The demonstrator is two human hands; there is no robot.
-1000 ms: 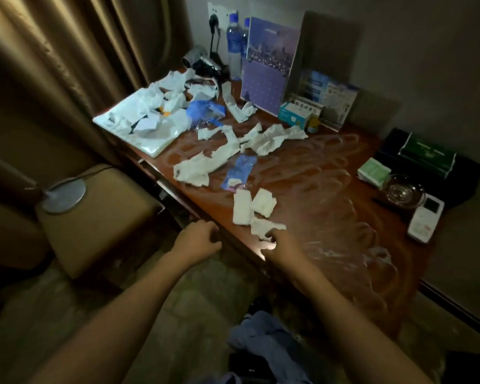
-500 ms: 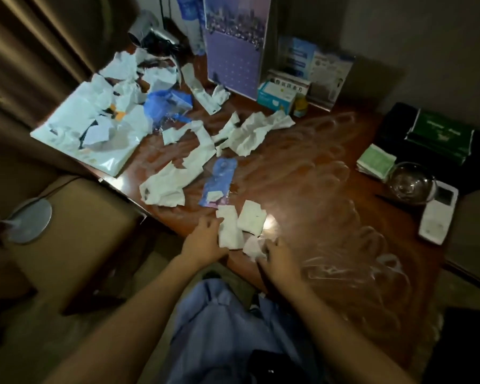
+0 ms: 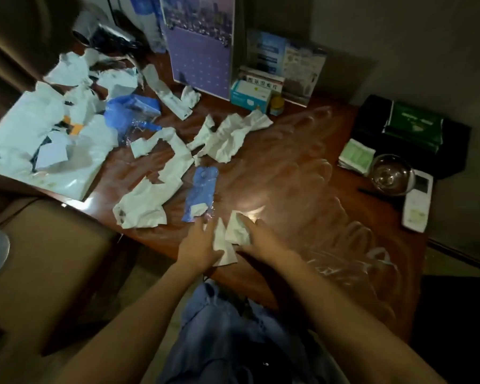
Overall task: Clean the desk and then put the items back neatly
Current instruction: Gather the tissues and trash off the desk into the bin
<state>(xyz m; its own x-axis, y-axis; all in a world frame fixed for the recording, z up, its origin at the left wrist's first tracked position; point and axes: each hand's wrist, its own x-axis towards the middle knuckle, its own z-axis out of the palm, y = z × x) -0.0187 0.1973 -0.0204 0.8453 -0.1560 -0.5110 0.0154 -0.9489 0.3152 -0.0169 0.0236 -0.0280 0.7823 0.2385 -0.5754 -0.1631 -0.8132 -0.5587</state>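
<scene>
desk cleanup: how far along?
Done: nothing visibly cleared. In hand: left hand and right hand gather white paper scraps at the desk front edge. Left: crumpled tissues, blue wrapper, torn bag pile.

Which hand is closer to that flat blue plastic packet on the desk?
Left. The left hand sits just below the flat blue plastic packet, fingers almost reaching it; the right hand lies further right.

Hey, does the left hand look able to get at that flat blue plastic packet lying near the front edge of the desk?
Probably yes: the flat blue plastic packet lies just beyond the left hand, nothing between, though that hand is busy with white paper scraps.
</scene>
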